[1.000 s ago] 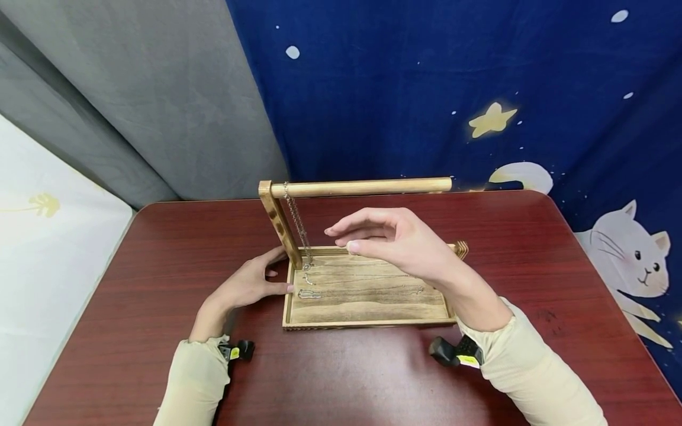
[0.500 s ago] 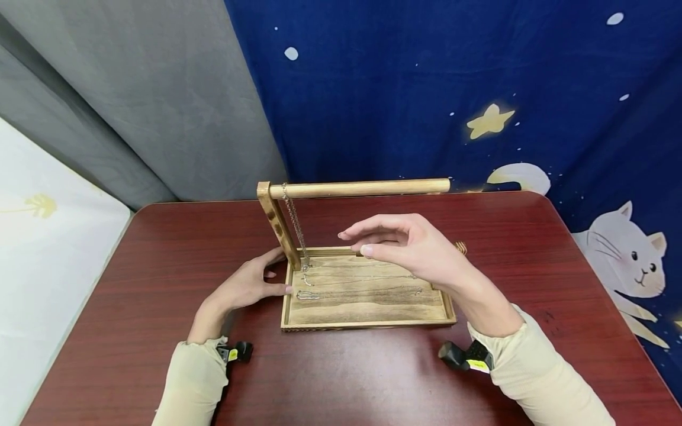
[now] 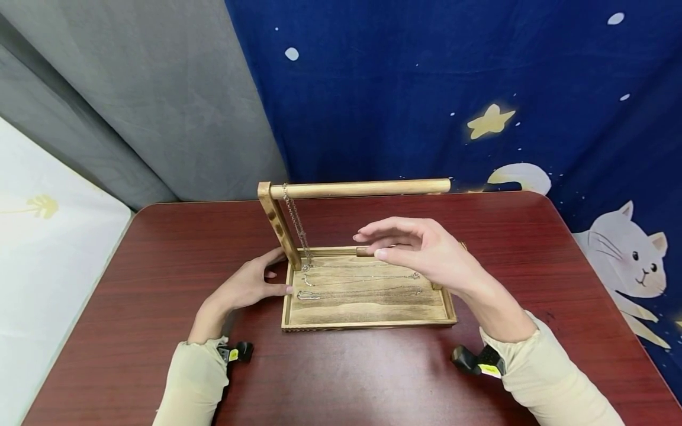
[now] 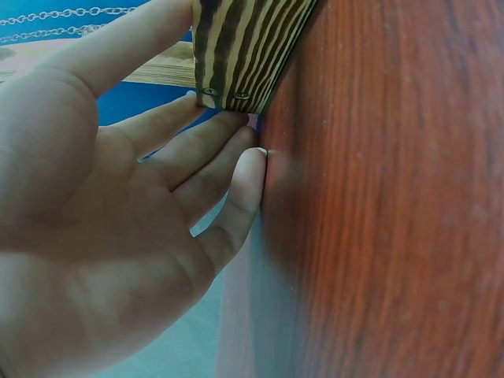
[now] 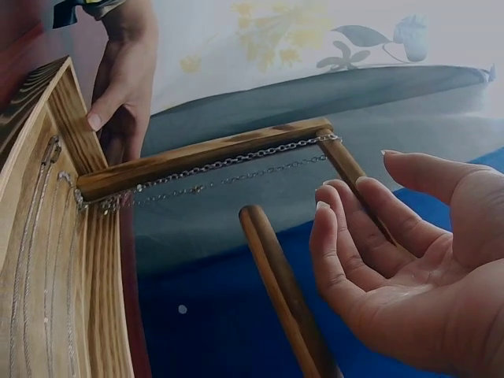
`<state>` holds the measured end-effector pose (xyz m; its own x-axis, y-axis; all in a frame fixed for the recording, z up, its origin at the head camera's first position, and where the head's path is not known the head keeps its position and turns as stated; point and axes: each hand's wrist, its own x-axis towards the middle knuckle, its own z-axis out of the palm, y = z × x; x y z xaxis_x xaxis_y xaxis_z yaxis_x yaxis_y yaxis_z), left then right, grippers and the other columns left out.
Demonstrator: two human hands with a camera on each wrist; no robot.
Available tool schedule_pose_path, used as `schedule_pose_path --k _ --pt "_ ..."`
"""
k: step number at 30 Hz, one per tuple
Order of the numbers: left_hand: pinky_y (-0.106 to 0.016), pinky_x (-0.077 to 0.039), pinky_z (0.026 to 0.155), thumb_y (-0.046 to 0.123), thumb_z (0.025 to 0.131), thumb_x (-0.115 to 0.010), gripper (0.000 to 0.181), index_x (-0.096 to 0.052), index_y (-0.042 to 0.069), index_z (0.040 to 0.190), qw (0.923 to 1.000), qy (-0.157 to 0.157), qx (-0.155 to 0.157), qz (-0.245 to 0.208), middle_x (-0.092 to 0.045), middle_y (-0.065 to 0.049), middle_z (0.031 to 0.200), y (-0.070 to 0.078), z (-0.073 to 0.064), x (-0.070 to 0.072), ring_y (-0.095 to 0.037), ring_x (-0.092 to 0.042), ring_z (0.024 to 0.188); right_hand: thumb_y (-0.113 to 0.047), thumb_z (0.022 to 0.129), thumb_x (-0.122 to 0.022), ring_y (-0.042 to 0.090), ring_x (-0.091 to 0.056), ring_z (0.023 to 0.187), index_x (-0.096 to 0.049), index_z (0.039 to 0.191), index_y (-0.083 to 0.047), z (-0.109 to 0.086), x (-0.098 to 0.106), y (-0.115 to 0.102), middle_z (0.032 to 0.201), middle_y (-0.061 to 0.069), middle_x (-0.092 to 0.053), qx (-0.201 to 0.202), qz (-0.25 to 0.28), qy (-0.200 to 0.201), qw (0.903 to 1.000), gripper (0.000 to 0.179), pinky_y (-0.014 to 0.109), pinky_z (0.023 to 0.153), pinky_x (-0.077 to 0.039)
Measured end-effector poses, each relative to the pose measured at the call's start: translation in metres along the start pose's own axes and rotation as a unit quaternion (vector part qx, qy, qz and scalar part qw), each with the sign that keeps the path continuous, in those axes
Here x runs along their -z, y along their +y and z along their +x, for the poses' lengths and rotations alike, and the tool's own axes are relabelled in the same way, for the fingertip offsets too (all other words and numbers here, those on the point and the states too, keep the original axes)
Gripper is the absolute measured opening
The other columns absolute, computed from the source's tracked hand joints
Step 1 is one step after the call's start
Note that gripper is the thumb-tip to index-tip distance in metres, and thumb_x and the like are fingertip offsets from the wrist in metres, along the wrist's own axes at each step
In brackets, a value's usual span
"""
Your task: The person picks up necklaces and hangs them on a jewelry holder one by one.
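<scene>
My left hand (image 3: 246, 288) rests at the left end of a wooden tray (image 3: 367, 324), fingers fairly straight, thumb and fingertips touching its end. A post (image 3: 280, 228) rises from that end and carries a horizontal wooden bar (image 3: 367, 189). From the bar's left part hangs a silver chain necklace (image 3: 295, 219), its lower end reaching down to the tray. More thin necklaces (image 3: 357, 293) lie stretched lengthwise on the tray floor. Above the tray's right half my right hand (image 3: 421, 251) hovers, fingers loosely bent, nothing in it. Part of the stand's right side is hidden behind it.
A second, lower wooden rod (image 5: 287, 291) with a free end shows beside the right hand in the right wrist view. The stand sits on a dark red table (image 3: 346, 378). A grey curtain (image 3: 160, 106) and a blue one (image 3: 383, 89) hang behind.
My right hand has drawn back to the right and slightly down, uncovering more of the tray and the lower rod's end. The left hand and the hanging necklace stay put.
</scene>
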<state>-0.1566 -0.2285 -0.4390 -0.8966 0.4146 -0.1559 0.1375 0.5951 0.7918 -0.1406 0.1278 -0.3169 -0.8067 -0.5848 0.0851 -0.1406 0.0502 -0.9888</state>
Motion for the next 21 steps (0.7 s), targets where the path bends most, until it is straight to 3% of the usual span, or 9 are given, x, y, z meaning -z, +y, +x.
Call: schedule_pose_path --k 8,21 --pt "-0.049 -0.047 0.100 0.024 0.084 -0.082 0.090 -0.030 0.004 0.155 1.0000 -0.002 0.003 -0.001 -0.039 -0.017 0.154 0.001 0.000 0.000 -0.036 -0.053 0.125 -0.002 0.093 -0.068 0.032 -0.064 0.112 -0.062 0.131 -0.004 -0.008 0.003 0.005 0.126 0.011 -0.067 0.007 -0.004 0.003 1.0000 0.038 0.036 0.092 -0.054" --pt "-0.049 -0.046 0.101 0.023 0.085 -0.081 0.089 -0.030 0.004 0.155 1.0000 -0.003 0.002 -0.006 -0.039 -0.016 0.154 0.001 0.000 0.000 -0.036 -0.050 0.129 -0.004 0.093 -0.069 0.028 -0.065 0.107 -0.065 0.129 -0.010 -0.020 0.006 0.011 0.124 0.004 -0.068 0.015 -0.039 0.020 0.9989 0.037 0.033 0.088 -0.055"
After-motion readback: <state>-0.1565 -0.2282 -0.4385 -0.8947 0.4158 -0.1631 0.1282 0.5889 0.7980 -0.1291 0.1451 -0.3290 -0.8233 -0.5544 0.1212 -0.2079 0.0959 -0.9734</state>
